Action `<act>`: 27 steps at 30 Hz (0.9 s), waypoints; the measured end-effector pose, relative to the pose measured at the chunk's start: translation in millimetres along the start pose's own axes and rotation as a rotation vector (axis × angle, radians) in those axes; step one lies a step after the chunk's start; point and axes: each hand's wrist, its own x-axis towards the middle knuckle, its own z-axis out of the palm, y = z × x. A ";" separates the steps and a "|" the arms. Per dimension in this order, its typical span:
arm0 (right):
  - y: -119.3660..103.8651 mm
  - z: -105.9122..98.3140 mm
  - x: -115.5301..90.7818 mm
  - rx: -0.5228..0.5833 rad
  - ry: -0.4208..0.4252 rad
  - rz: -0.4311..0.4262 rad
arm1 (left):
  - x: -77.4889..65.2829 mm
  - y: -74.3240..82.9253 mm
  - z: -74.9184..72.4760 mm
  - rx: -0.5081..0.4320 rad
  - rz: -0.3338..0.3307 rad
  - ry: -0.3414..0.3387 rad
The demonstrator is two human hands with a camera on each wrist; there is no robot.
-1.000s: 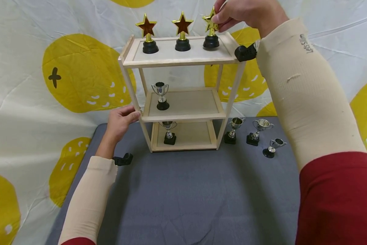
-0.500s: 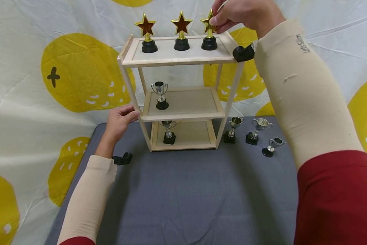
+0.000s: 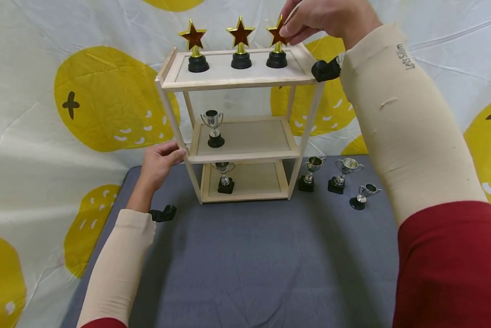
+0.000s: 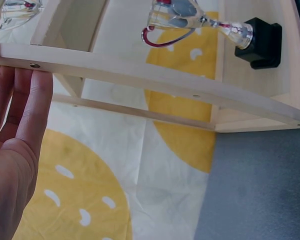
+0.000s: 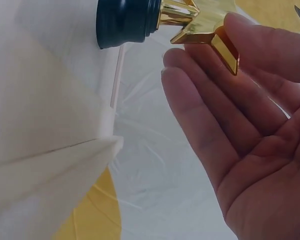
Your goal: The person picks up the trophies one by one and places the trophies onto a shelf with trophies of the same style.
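Observation:
A three-tier wooden shelf rack (image 3: pixel 241 84) stands at the back of the table. On its top tier are a left star trophy (image 3: pixel 193 38), a middle star trophy (image 3: pixel 240 34) and a right star trophy (image 3: pixel 277 59), gold and red on black bases. My right hand (image 3: pixel 327 20) pinches the right one by its star, thumb in front; in the right wrist view the base of this star trophy (image 5: pixel 127 22) rests on the board. At middle-tier height my left hand (image 3: pixel 157 166) holds the rack's left front post, with fingers (image 4: pixel 32 102) behind it in the left wrist view.
One silver cup trophy (image 3: pixel 214 130) stands on the middle tier, another cup trophy (image 3: pixel 226 180) on the bottom tier. Right of the rack, three more cups, including a small cup trophy (image 3: pixel 362 198), stand on the grey tabletop (image 3: pixel 245 259). A patterned cloth (image 3: pixel 32 136) hangs behind.
The right star trophy has turned so its red face shows to the front, shifted slightly left and come down onto the board. The left hand stays on the post.

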 end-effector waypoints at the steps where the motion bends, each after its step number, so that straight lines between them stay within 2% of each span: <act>1: 0.4 -0.6 -0.1 0.007 0.000 0.001 | 0.2 -0.3 0.1 0.000 -0.003 -0.001; 7: 4.3 -5.5 -3.7 0.031 0.004 -0.005 | 1.6 -1.9 -0.5 0.012 -0.017 -0.004; 13: 7.5 -11.9 -8.2 0.032 0.009 -0.006 | 3.3 -3.9 -3.2 -0.016 0.002 -0.005; 27: 28.9 -27.9 -14.9 0.100 0.035 0.024 | 5.2 -4.1 -7.6 -0.034 0.001 -0.003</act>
